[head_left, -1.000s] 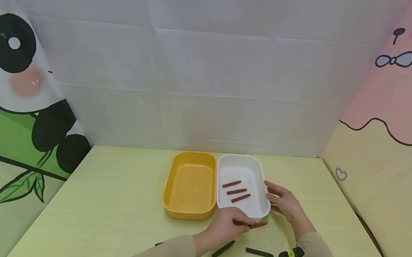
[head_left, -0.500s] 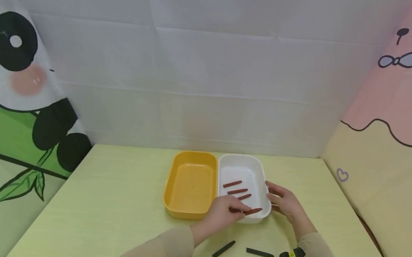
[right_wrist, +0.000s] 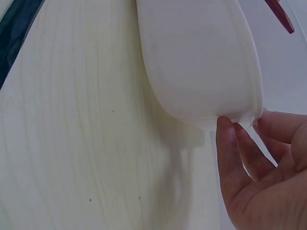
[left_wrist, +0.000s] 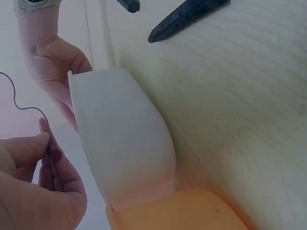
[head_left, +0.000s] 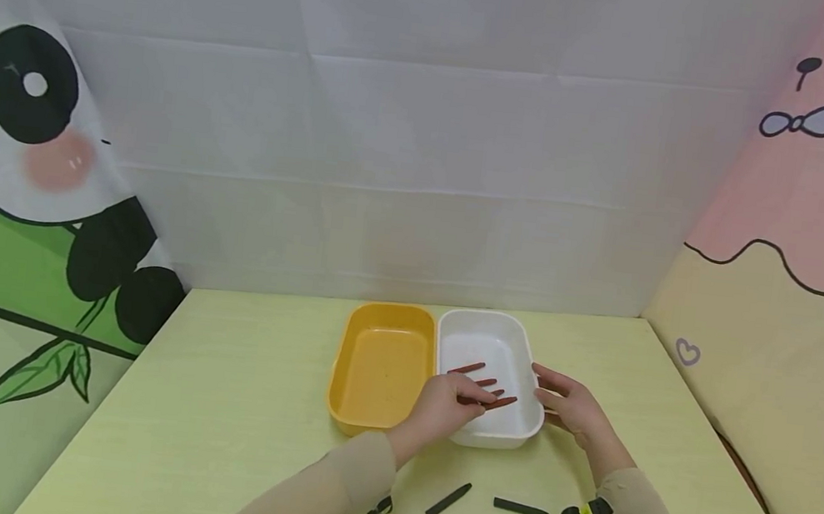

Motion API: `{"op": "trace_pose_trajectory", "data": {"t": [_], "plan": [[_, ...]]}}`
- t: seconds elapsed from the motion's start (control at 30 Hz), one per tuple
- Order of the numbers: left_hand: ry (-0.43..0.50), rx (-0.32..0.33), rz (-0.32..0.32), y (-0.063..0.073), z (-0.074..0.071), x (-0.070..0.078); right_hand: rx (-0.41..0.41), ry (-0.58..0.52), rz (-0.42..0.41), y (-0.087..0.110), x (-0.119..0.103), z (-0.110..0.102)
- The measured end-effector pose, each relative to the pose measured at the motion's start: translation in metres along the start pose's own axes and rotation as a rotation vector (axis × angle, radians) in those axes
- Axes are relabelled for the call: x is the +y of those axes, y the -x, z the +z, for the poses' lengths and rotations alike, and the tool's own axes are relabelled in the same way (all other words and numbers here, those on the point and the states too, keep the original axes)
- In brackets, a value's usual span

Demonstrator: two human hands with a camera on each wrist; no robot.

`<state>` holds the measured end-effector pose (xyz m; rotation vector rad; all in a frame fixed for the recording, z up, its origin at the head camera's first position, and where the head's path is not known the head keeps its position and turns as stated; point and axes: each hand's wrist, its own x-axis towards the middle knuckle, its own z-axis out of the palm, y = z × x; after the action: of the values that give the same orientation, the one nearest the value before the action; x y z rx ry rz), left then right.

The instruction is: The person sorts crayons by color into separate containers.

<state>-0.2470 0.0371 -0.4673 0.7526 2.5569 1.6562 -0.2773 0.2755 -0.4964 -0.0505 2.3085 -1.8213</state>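
In the head view my left hand [head_left: 445, 407] is over the white tray [head_left: 489, 340], pinching a reddish-brown crayon [head_left: 502, 403] between thumb and fingers. The left wrist view shows this crayon [left_wrist: 43, 125] at the fingertips, above the tray wall [left_wrist: 124, 139]. Several more crayons of that colour, such as the farthest crayon [head_left: 468, 368], lie inside the tray, partly hidden by my left hand. With its fingertips, my right hand [head_left: 577, 408] holds the tray's right rim. From the right wrist, fingers [right_wrist: 228, 139] show against the outer wall below the rim.
A yellow tray [head_left: 394, 318] stands against the white tray's left side. Two black crayons, one slanted [head_left: 448, 501] and one nearly level [head_left: 521, 508], lie on the table in front. A white cloth wall [head_left: 413, 249] rises behind the table.
My left hand has carried the crayon from in front of the white tray, up over its near rim, to beside the other crayons. The right hand has stayed at the rim.
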Motion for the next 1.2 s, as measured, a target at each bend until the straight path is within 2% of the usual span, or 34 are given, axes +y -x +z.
{"op": "trace_pose_trajectory", "data": {"t": [0.17, 0.43, 0.6, 0.8, 1.03, 1.2], "plan": [[-0.031, -0.002, -0.051, -0.007, 0.0, -0.002, -0.011, 0.024, -0.002, -0.001, 0.001, -0.001], [-0.158, -0.001, -0.074, -0.018, -0.001, 0.002, -0.011, 0.024, 0.016, -0.001, 0.001, -0.002], [-0.197, -0.011, -0.079, -0.023, -0.001, 0.003, -0.017, 0.019, 0.01, 0.0, 0.0, -0.002], [-0.191, -0.022, -0.112, -0.026, 0.0, 0.0, -0.019, 0.014, -0.002, 0.002, 0.0, -0.003], [-0.125, -0.019, -0.181, -0.029, 0.001, -0.004, -0.01, 0.008, 0.003, 0.003, 0.001, -0.001], [-0.14, -0.023, -0.2, -0.03, 0.002, -0.006, -0.007, 0.01, 0.007, 0.004, 0.0, 0.0]]}}
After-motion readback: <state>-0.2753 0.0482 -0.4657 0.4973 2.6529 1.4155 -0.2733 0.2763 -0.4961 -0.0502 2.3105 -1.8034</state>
